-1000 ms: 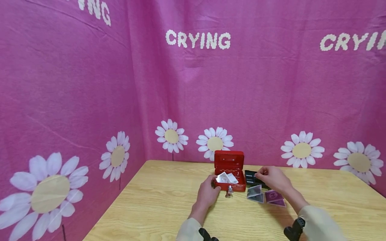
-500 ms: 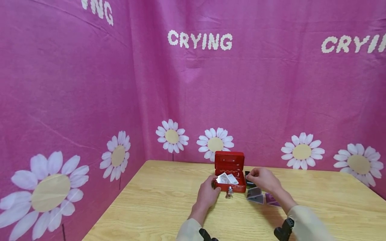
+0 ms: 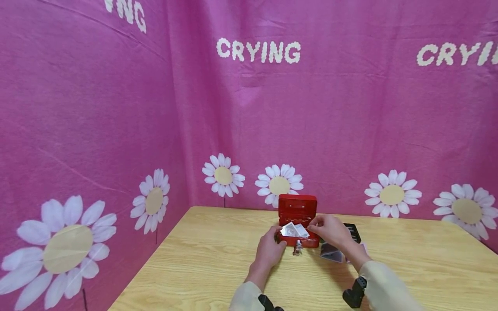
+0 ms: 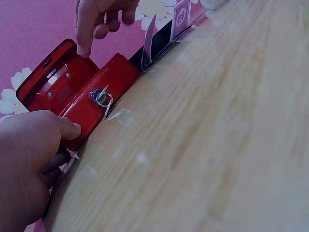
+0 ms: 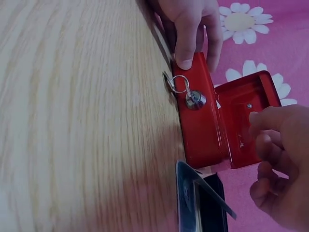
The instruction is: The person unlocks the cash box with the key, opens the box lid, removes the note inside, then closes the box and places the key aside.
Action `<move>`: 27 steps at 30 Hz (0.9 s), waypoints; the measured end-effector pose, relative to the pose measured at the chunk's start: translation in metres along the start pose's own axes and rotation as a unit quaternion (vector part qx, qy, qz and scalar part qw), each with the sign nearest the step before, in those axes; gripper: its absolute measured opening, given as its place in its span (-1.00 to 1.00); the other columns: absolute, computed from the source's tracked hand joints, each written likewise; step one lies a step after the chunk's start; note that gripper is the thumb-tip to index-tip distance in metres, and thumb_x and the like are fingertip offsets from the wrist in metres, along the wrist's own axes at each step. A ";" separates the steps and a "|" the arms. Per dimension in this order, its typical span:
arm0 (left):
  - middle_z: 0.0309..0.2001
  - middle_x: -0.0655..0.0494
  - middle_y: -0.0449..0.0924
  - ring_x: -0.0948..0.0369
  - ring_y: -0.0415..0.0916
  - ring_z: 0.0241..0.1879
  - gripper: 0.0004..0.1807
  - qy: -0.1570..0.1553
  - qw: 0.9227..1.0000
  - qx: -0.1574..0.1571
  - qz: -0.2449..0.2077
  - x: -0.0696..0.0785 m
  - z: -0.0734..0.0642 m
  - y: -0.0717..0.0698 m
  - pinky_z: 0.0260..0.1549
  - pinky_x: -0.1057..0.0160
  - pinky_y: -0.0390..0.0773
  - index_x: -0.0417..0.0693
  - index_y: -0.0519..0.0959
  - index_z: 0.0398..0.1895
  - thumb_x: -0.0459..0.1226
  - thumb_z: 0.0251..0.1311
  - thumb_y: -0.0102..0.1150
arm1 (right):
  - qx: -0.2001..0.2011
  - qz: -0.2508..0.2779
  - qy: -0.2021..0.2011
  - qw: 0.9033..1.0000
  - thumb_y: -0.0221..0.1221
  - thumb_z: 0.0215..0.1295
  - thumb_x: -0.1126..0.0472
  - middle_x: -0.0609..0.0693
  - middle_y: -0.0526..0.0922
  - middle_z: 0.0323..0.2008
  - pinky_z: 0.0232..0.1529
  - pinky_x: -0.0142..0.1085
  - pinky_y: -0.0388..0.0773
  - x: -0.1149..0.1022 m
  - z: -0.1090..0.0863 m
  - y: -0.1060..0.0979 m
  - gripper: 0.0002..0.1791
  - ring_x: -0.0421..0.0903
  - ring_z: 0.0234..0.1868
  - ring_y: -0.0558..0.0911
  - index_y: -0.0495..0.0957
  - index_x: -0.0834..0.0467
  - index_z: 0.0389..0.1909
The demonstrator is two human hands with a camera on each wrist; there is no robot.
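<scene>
A red cash box stands on the table with its lid raised. White printed paper pieces lie inside. A key sits in the front lock, with a key ring hanging from it. My left hand grips the box's left end, thumb on the front wall, fingers behind. My right hand is over the box's right side, thumb and index finger close together, other fingers curled in the right wrist view. I cannot tell whether anything small is between its fingertips.
Right of the box lies a black tray with compartments, partly hidden by my right hand. In front of it stand a folded grey paper piece and a folded purple one. A pink cloth with daisies hangs behind the table.
My right hand has moved left, from over the black tray to the right side of the cash box, uncovering part of the tray. My left hand stays on the box.
</scene>
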State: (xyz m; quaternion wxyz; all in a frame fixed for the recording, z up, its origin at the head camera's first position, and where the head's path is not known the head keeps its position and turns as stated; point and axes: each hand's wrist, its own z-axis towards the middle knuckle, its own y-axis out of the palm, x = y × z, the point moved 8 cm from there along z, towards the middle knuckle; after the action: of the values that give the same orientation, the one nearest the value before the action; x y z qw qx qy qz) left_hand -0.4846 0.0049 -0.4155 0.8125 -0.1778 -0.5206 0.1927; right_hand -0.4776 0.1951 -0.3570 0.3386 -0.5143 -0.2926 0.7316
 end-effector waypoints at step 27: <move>0.08 -0.11 0.66 0.02 0.59 0.11 -0.55 0.010 1.000 -0.002 0.003 -0.001 0.001 0.002 0.17 0.00 0.54 -0.18 0.52 0.17 -0.42 0.18 0.22 | 0.016 -0.037 -0.015 0.999 0.32 0.19 0.18 0.04 0.69 -0.33 -0.19 -0.12 0.57 -0.007 0.022 0.037 -0.78 -0.08 -0.31 0.56 0.73 0.22 -0.21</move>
State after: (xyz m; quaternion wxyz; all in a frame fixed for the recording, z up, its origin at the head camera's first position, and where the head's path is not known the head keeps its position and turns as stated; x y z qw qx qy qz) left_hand -0.4863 0.0065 -0.4168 0.8170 -0.1825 -0.5122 0.1922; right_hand -0.5038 0.1651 -0.3755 0.3692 -0.4865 -0.3049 0.7307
